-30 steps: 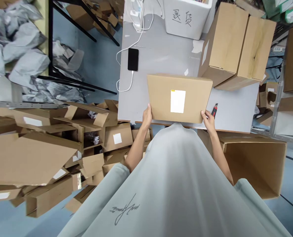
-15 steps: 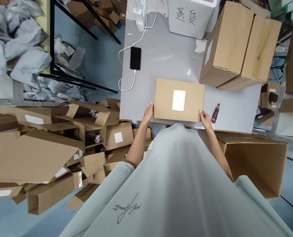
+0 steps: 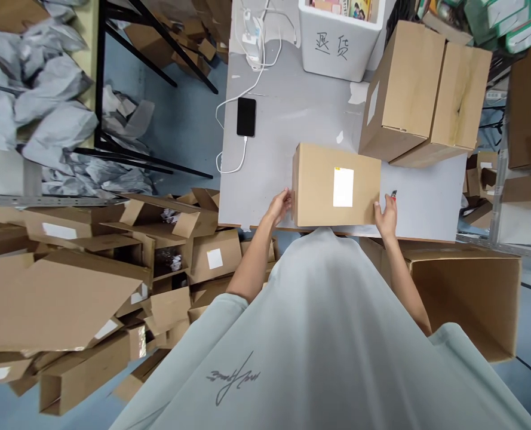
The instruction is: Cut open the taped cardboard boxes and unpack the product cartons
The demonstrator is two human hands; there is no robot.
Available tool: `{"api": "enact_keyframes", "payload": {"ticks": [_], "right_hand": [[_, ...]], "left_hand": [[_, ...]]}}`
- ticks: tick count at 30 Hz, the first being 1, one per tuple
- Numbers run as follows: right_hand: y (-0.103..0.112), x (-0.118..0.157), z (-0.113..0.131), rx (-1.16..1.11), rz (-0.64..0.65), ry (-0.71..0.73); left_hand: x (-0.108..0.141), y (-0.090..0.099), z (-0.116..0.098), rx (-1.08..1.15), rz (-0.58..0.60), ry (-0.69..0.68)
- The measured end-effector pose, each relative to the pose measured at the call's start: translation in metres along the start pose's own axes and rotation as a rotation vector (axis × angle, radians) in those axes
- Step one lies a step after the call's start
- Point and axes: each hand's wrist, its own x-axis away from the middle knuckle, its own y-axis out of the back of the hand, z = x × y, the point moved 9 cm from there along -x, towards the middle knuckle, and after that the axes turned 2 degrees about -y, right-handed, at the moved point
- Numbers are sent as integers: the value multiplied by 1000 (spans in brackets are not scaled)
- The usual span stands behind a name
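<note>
A closed cardboard box [image 3: 316,191] with a white label [image 3: 343,187] stands at the table's front edge, before my body. Just off its left side is my left hand [image 3: 279,206], fingers apart and curved toward the cardboard. My right hand [image 3: 386,217] is at the box's right edge, thumb near or touching the corner and the other fingers spread away. Behind those fingers lies a red and black utility knife [image 3: 394,194], mostly hidden, with only its tip end showing.
Two taller cardboard boxes [image 3: 413,83] stand at the table's back right, beside a white bin [image 3: 339,51]. A phone [image 3: 246,117] charges on the left. Empty cartons [image 3: 59,292] pile up on the floor at left; a large open carton [image 3: 466,304] is below right.
The box has shifted right and now shows its left side. Both hands have loosened from its edges, and my right hand has moved in front of the knife.
</note>
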Motion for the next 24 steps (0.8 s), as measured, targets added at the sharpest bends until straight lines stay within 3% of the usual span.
{"api": "enact_keyframes", "payload": {"ticks": [2, 7, 11, 15, 19, 24], "right_hand": [[-2, 11, 38, 67, -23, 115], [-51, 49, 141, 13, 215, 350], [-56, 62, 186, -123, 215, 417], [-49, 64, 202, -227, 225, 418], [-66, 61, 198, -401, 282, 345], [-98, 39, 180, -453, 287, 262]], "left_hand": [[4, -12, -5, 38, 3, -19], [34, -54, -24, 64, 101, -88], [73, -78, -57, -86, 152, -257], [112, -69, -108, -260, 37, -462], [140, -58, -153, -461, -73, -560], [146, -62, -173, -533, -130, -582]]}}
